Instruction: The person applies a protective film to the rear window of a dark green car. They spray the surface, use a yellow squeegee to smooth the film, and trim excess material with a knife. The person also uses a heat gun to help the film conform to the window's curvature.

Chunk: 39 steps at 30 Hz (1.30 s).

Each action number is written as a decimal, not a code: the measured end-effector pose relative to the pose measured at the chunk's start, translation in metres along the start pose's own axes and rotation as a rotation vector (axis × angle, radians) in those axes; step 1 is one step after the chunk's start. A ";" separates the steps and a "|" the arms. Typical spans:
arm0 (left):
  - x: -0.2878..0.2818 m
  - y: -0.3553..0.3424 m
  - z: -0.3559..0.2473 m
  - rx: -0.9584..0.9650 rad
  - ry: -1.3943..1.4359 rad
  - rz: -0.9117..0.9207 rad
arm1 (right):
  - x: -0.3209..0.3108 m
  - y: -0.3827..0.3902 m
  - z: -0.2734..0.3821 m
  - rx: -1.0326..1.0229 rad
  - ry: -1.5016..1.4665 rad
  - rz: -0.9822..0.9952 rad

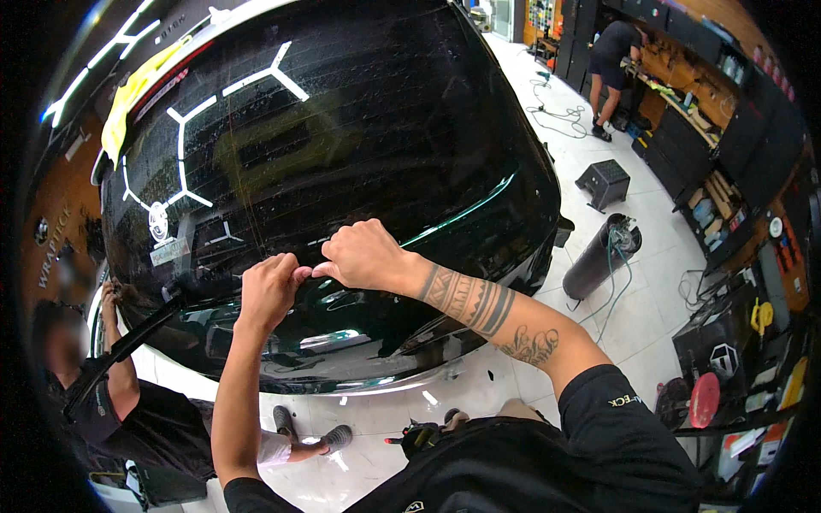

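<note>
My left hand (270, 289) and my right hand (366, 255) are held close together over the lower edge of a dark car's rear window (282, 154). Both are closed, with curled fingers and the two thumbs nearly tip to tip. Whatever they pinch, if anything, is too thin or hidden to make out. Water drops and lamp reflections cover the glass. Below my hands lies the glossy dark tailgate (342, 338). A black wiper arm (141, 335) stands lifted off the glass, left of my left hand.
Close on my left, a co-worker in black (145, 427) has a hand at the car's side. A yellow cloth (128, 107) hangs over the roof edge. At right stand a black step stool (604, 184), a dark cylinder (599, 261) with hoses, and cluttered shelves. Another person (611, 68) bends at a workbench.
</note>
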<state>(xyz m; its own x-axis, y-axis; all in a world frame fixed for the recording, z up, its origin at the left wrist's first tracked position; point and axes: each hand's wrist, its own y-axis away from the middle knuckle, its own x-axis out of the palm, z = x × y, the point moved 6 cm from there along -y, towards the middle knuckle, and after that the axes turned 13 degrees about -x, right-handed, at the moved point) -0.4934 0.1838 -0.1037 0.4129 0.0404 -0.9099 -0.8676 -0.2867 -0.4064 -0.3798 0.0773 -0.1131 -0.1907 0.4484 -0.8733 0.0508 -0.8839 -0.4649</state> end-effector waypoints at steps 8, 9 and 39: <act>0.000 -0.010 -0.028 -0.164 0.348 0.343 | -0.033 0.015 -0.010 0.062 -0.063 0.271; -0.002 -0.012 -0.031 -0.171 0.426 0.351 | -0.036 0.016 -0.015 0.055 -0.038 0.325; 0.016 -0.046 -0.056 -0.038 0.388 0.539 | -0.035 0.019 -0.052 0.030 -0.421 0.582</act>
<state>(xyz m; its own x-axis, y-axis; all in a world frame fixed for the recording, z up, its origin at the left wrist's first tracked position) -0.4317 0.1436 -0.0947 -0.0003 -0.4634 -0.8862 -0.9731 -0.2040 0.1070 -0.3215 0.0513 -0.0991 -0.5029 -0.1808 -0.8452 0.2333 -0.9700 0.0687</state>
